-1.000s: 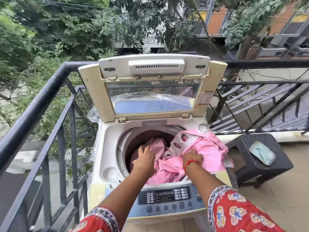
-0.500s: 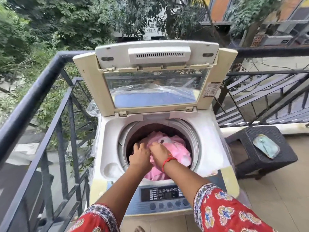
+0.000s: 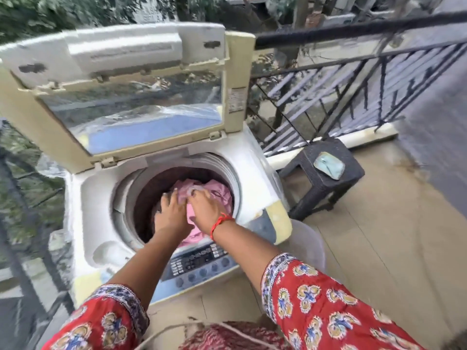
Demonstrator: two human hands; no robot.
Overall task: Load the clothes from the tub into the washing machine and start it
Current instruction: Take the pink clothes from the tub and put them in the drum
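The top-loading washing machine [image 3: 88,198] stands in front of me with its lid [image 3: 121,79] raised. A pink cloth [image 3: 218,195] lies bunched inside the drum [image 3: 227,170]. Both my hands are down in the drum opening. My left hand [image 3: 170,214] rests flat on the laundry with fingers spread. Right beside it, my right hand [image 3: 204,208], with a red thread at the wrist, has its fingers curled into the pink cloth. The control panel [image 3: 199,261] sits under my forearms. A pale translucent tub [image 3: 309,246] shows at the machine's right side.
A black metal railing [image 3: 353,34] runs behind and to the left of the machine. A dark wicker stool [image 3: 326,173] with a pale blue item [image 3: 328,164] stands at the right on the tiled floor. A round rim with red-and-white fabric [image 3: 227,335] sits at the bottom edge.
The pink cloth that hung over the machine's right top has gone down into the drum. Both hands have come together and sunk deeper onto it. The view has swung and tilted.
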